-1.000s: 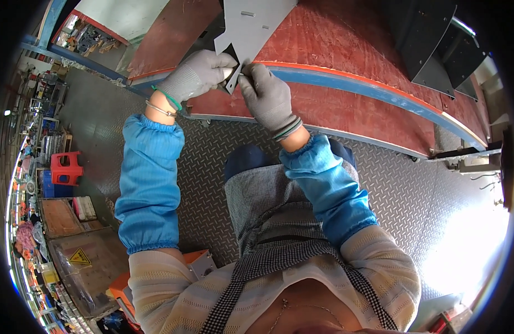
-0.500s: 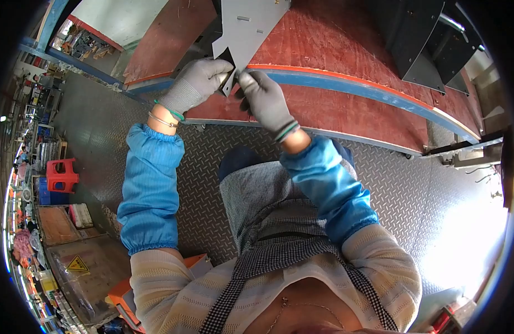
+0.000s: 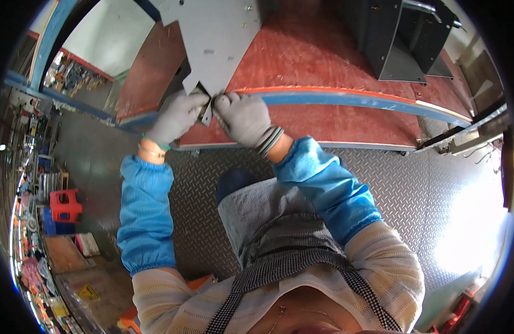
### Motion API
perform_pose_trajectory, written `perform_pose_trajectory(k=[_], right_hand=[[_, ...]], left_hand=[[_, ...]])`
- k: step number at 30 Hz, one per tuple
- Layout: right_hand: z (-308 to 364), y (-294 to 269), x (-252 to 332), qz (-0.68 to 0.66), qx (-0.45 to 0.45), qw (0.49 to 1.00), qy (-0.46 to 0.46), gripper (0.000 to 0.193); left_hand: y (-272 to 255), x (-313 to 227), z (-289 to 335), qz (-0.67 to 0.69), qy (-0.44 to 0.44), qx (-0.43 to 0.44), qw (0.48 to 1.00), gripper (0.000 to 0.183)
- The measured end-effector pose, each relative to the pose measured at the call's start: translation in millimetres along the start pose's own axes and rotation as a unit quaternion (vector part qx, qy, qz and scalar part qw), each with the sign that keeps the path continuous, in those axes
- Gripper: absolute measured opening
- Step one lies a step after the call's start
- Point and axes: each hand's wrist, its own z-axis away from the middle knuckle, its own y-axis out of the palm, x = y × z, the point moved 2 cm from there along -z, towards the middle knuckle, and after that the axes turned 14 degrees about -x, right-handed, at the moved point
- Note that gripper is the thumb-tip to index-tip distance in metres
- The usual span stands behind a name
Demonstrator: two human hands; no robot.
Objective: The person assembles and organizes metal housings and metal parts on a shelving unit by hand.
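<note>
A light grey sheet-metal panel with small slots and holes lies at the table's front edge, its narrow pointed end toward me. Below that end sticks out a small metal tab with a hole; whether it is one piece with the panel I cannot tell. My gloved left hand is closed on the tab from the left. On the other side my gloved right hand is closed, its thumb and fingertips pressed against the panel's tip. Whatever its fingers pinch is hidden.
The panel lies on a reddish-brown board table with a blue metal frame. Black bent-metal boxes stand on its right part. A lower red shelf runs beneath. Far left on the floor is a red plastic stool.
In the picture, both hands and the panel's tip sit lower and further left than before, and the table has shifted too. My right fingers have come in closer to the tip.
</note>
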Motion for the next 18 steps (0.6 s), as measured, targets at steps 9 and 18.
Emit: perform_pose_trajectory(k=[9,18], right_hand=[[2,7,8,-0.518,0.067,0.63,0.574,0.021],[15,-64,-37,-0.525,0.1,0.594,0.601,0.02]], left_hand=[[12,-29,5,-0.036,0.067,-0.106,0.991,0.005],[56,-82,-6,-0.041,0.091,-0.191,0.976,0.008]])
